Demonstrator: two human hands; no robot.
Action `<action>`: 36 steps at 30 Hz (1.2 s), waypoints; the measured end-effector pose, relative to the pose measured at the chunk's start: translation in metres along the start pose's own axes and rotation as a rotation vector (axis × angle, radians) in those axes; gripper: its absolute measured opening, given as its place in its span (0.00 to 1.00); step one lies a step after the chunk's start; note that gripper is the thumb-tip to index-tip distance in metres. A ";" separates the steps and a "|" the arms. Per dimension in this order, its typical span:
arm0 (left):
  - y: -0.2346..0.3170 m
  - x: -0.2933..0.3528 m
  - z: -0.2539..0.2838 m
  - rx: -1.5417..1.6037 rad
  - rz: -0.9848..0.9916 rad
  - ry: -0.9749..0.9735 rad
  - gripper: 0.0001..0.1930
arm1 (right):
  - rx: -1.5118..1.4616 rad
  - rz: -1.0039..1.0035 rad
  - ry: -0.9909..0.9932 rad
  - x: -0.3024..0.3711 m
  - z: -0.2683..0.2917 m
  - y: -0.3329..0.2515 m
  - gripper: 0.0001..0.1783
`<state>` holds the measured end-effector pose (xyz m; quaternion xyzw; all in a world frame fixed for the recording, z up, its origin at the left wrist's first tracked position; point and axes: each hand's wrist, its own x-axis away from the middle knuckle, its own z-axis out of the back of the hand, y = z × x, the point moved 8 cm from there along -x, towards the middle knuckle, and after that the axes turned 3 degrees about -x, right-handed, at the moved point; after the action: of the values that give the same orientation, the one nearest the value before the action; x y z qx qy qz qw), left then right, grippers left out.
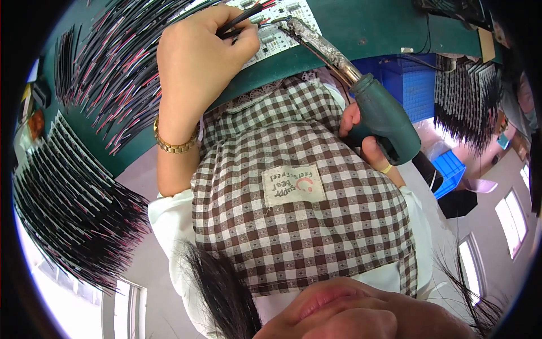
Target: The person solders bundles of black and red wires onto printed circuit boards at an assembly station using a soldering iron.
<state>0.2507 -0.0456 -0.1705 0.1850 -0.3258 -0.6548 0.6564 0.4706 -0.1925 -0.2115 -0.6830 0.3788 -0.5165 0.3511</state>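
My left hand pinches a thin black cable between thumb and fingers; red wire ends stick out of it over a white circuit board panel. My right hand is wrapped around the dark green handle of a soldering iron. The iron's scorched metal barrel slants up and left, and its tip is over the board, close to the wire ends by my left fingers. Whether the tip touches a wire or the board, I cannot tell. Part of my right hand is hidden behind the handle.
Many black cables with coloured ends lie on the green table to the left. More cable bundles hang at the lower left and the right. Near the right bundle stand a blue crate and a blue bin.
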 end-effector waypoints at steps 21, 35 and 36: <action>0.000 -0.009 -0.005 0.155 -0.051 -0.233 0.08 | -0.100 0.018 0.070 0.003 0.000 -0.010 0.43; -0.005 -0.011 -0.007 0.142 -0.045 -0.209 0.07 | -0.034 -0.036 0.050 0.003 -0.001 0.001 0.33; -0.007 -0.010 -0.008 0.143 -0.037 -0.220 0.07 | -0.038 -0.039 0.048 0.003 0.000 0.004 0.33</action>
<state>0.2521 -0.0380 -0.1829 0.1643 -0.4381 -0.6583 0.5896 0.4709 -0.1973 -0.2133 -0.6840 0.3835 -0.5323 0.3189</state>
